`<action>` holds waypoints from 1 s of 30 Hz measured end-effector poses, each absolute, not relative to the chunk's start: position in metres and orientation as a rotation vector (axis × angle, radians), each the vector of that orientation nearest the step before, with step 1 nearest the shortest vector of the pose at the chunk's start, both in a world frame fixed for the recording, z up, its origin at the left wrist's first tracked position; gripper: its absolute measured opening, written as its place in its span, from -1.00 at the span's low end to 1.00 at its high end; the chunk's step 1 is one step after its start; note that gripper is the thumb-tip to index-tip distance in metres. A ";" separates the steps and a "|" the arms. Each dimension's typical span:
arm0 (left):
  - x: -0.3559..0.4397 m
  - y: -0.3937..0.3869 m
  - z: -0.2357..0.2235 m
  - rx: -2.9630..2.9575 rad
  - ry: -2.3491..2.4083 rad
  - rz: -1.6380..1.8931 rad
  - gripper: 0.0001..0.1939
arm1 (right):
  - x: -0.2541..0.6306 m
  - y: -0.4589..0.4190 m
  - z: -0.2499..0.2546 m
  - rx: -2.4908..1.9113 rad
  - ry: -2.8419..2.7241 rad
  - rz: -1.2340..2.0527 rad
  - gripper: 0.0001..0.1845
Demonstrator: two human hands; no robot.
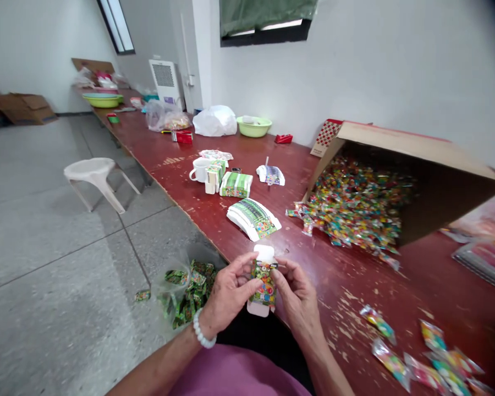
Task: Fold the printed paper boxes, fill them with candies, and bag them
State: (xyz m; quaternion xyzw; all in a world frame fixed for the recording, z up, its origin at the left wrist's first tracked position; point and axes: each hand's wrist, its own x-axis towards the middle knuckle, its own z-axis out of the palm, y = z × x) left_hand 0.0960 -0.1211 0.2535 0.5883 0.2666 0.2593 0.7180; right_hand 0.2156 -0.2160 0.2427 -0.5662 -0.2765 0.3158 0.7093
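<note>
Both my hands hold a small colourful printed carton [263, 281] with white flaps at top and bottom, just above the near edge of the red table [346, 286]. My left hand [227, 292] pinches its left side, a white bead bracelet on that wrist. My right hand [297, 297] grips the right side with fingers curled. A fanned stack of flat cartons [252, 218] lies just beyond. A tipped cardboard box [412, 176] spills wrapped candies [355, 212] onto the table at the right.
Loose candies [421, 352] lie at the near right. A clear bag of green packets [187, 294] sits on the floor to the left. A white mug [198, 169], folded cartons [236, 184], green bowls, bags and a white stool [95, 177] are farther back.
</note>
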 end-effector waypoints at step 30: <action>0.110 -0.126 0.242 0.893 0.517 0.122 -0.39 | 0.238 -0.230 0.246 -1.345 -0.794 0.854 -0.79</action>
